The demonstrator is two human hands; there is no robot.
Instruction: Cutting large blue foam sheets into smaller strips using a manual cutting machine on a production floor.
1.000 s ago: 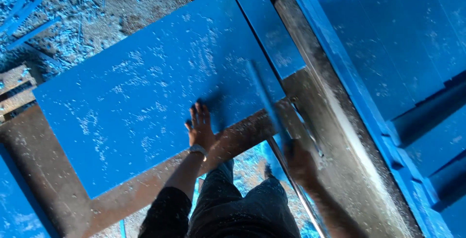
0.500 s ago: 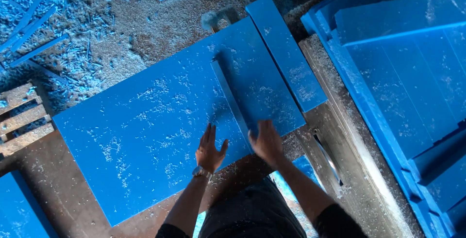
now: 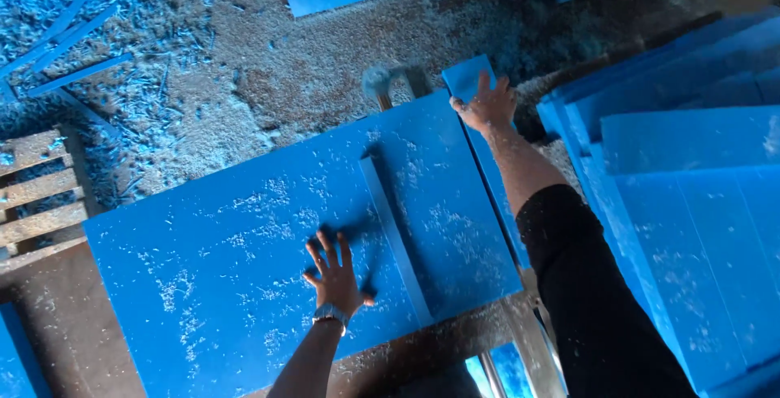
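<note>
Two hands at work, both mine, listed from my body outward.

Nearest: my left hand (image 3: 335,278), open, fingers spread, palm pressed flat on the big blue board (image 3: 244,268). A watch sits on that wrist. The hand grips nothing; it only bears down on the sheet.

Under it: the big blue board itself, dusted with pale chips, lying flat on the bench (image 3: 57,341). Its long axis runs from lower left to upper right across my view.

Just right of my left hand: a narrow straight strip (image 3: 396,240), lying on the board, its long axis crossing the board's short way, from the near edge toward the far edge. It lies close beside my left thumb but apart from it; my left hand is much the nearer of the two.

Farther out, to the right: a narrow blue offcut (image 3: 479,138) running alongside the board's right end, parallel to the strip.

At its far end: my right hand (image 3: 486,105), arm fully stretched, fingers curled over the tip of the offcut. I cannot tell how firmly it grips.

Beside that, on the far side of the board: a blurred hammer-like tool (image 3: 386,81).

Beyond: floor (image 3: 309,65) covered in sawdust and blue shavings, stacked blue panels (image 3: 691,203) at right, more blue sheets at the top edge.
</note>
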